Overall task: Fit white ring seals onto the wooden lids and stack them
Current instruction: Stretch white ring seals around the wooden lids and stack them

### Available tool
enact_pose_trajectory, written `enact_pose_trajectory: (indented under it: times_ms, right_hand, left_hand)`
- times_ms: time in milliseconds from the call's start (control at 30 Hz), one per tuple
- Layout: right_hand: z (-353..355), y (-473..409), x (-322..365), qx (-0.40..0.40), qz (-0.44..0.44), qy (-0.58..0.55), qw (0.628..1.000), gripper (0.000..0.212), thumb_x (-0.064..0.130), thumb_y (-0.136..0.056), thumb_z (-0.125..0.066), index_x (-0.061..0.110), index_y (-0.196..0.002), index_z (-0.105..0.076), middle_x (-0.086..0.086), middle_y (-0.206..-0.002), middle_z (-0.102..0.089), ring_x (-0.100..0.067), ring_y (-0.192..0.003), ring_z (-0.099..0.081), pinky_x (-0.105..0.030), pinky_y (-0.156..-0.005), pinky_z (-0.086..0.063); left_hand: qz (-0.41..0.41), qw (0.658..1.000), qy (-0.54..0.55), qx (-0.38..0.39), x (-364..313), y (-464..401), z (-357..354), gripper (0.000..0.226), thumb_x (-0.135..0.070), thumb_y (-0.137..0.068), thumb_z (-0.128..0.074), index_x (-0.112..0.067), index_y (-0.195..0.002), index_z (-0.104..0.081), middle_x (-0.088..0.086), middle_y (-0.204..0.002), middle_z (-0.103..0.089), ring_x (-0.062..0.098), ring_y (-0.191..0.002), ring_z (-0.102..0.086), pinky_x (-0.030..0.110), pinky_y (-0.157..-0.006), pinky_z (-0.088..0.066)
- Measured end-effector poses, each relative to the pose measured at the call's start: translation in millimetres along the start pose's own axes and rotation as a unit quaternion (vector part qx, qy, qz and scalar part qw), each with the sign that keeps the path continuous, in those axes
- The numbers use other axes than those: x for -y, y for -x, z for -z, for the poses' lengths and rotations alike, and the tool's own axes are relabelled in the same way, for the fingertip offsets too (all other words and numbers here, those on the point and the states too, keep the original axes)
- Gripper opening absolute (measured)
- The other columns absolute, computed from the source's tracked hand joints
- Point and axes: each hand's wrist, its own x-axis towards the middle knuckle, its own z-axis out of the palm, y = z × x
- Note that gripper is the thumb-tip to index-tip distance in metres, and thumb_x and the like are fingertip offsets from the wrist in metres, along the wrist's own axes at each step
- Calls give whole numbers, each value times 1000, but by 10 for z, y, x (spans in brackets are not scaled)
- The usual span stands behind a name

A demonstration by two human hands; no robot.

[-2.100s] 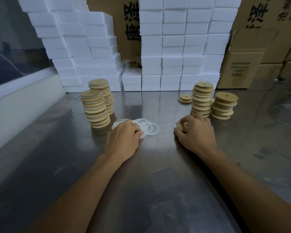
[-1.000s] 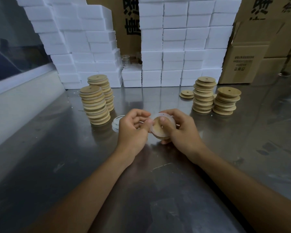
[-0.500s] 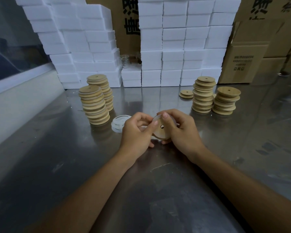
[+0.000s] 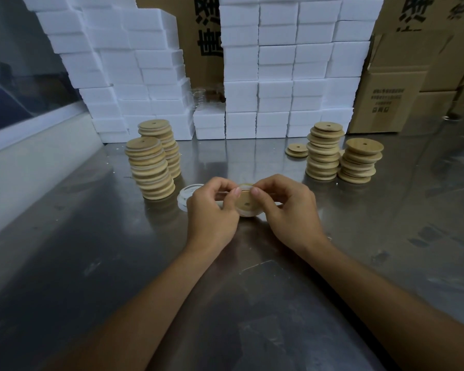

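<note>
Both hands are now together over the middle of the steel tabletop (image 4: 91,263), and this is the main change: about two seconds ago they lay apart, the left on the pile of white ring seals (image 4: 186,194) and the right on a single lid lying flat. The wooden lid (image 4: 245,203) is lifted since then and stands tilted between the hands, its flat face with the small centre hole turned to the camera. One second ago a ring was only brought to it; now a white ring seal (image 4: 243,186) shows along the upper edge and again below the lower edge, so it seems to be around the rim already, at least in part.

The left hand (image 4: 212,210) has its grip pinched on the left edge of the lid, thumb in front. The right hand (image 4: 287,207) pinches the right edge in the same way. The two thumb tips press near the top, almost touching.

I judge the step as pressing the seal into its seat. Whether it sits fully all around, I cannot tell, because the fingers hide both sides.

The remaining rings lie just behind the left hand. Two tall lid stacks (image 4: 152,170) stand at the left and two shorter stacks (image 4: 323,152) at the right, with a small low pile (image 4: 296,150) beside them. Thin white lines show between the lids at the left, so probably the finished lid goes there next.
</note>
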Motion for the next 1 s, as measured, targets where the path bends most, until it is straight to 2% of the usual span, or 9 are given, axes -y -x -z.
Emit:
enact_pose_trajectory:
  times_ms: [133,267,367,467,600,700,933,1000]
  right_hand:
    - [1,-12,-1,-11,-16,-13,1000,6,17,-88,-73,20,-82,-71,15,-76,-71,2,-76,-68,-16,-70,-55]
    - [29,-41,-4,0,-44,-29,999,11,12,-85,-74,21,-78,-72,13,-74,-72,-2,-72,-70,-29,-71,-60]
    - [74,-73,1,36,-61,-34,997,12,9,-85,-74,20,-80,-72,5,-77,-75,-9,-73,-73,-39,-72,-62]
    - [98,-86,11,54,-69,-47,995,11,6,-85,-74,16,-81,-73,-1,-78,-76,-13,-73,-74,-42,-72,-62]
    - [95,-87,17,59,-82,-68,993,4,9,-83,-77,12,-81,-74,-3,-80,-76,-15,-73,-74,-42,-72,-62]
    - [102,-85,20,63,-83,-78,991,6,12,-82,-77,8,-83,-73,-6,-84,-77,-16,-75,-75,-39,-72,-63]
    - [121,-94,19,79,-94,-115,986,12,3,-83,-74,-6,-91,-71,-14,-92,-75,-15,-80,-74,-20,-70,-59]
    - [115,-94,20,79,-95,-122,985,12,1,-84,-73,-7,-92,-71,-15,-92,-75,-17,-81,-74,-19,-70,-58]
  left_hand:
    - [1,1000,7,14,3,-46,57,22,-16,-82,-69,-32,-68,-65,-8,-71,-72,18,-68,-71,46,-68,-60]
    - [28,997,42,55,-9,-102,150,30,-3,-83,-74,-27,-67,-70,-3,-73,-75,15,-68,-73,27,-58,-59]
    - [34,994,41,92,-31,-145,219,27,-1,-83,-74,-25,-71,-71,-3,-78,-76,17,-73,-75,25,-59,-59]
    - [27,993,21,110,-48,-172,268,29,0,-84,-72,-25,-70,-70,-7,-73,-75,15,-69,-74,22,-57,-58]
    - [41,993,14,112,-62,-189,297,25,2,-84,-72,-19,-71,-69,-7,-75,-74,15,-67,-74,22,-56,-58]
    - [66,991,36,108,-63,-187,323,18,3,-83,-72,-12,-74,-71,0,-76,-74,17,-67,-74,24,-58,-59]
    - [102,985,85,113,-89,-177,375,14,9,-81,-71,-4,-76,-71,12,-84,-73,18,-66,-73,23,-58,-59]
    - [102,985,85,113,-87,-179,381,11,9,-81,-71,-2,-77,-70,13,-84,-73,17,-66,-73,23,-57,-59]
